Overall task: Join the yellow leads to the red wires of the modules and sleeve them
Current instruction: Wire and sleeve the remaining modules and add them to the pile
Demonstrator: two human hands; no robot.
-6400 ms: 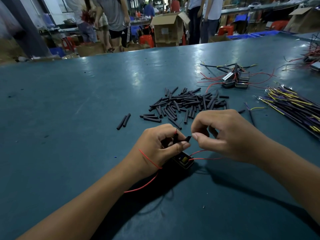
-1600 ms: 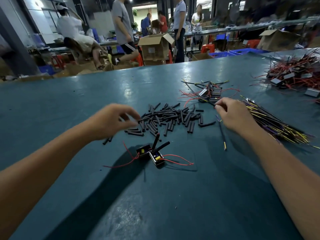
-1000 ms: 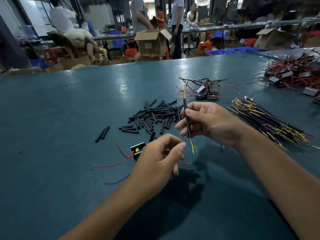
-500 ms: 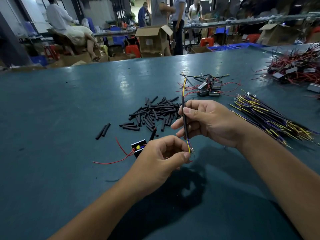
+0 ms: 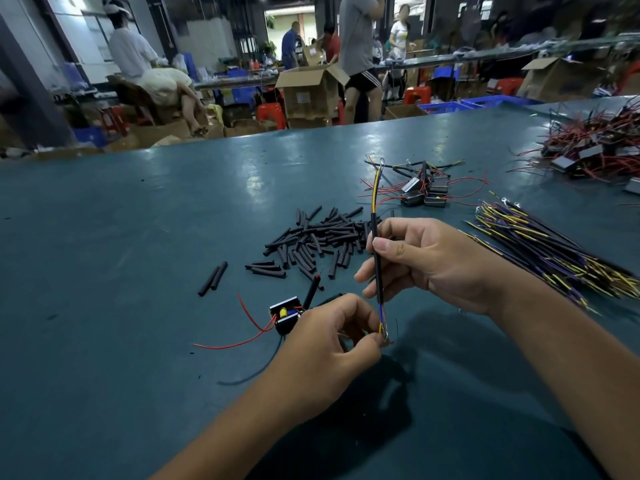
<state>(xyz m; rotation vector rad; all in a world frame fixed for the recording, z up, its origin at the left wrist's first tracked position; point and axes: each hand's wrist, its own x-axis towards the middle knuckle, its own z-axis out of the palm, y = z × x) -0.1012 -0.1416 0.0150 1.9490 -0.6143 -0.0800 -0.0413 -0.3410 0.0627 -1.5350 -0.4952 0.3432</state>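
Over on the left, two loose sleeves (image 5: 213,278) lie apart from the main sleeve pile (image 5: 313,242) on the green table (image 5: 104,237). Moving in, the module (image 5: 284,314) sits on the table just beside the left hand (image 5: 323,344), one red wire (image 5: 239,341) trailing off to its left. That left hand has thumb and forefinger curled in a pinch on another thin red wire end, right where the bare tip of the yellow lead (image 5: 377,244) comes down to meet it. The right hand (image 5: 426,261) grips that lead upright by its black jacket, ring terminal at the top. So this looks like the joining step: next, I'd say, the two bare ends need twisting together, then a sleeve slid over the joint. Further right, finished modules (image 5: 420,194), the lead bundle (image 5: 547,251), another tangle of modules (image 5: 599,150). No readable writing anywhere; the label on the cardboard box (image 5: 308,91) is too small to make out.
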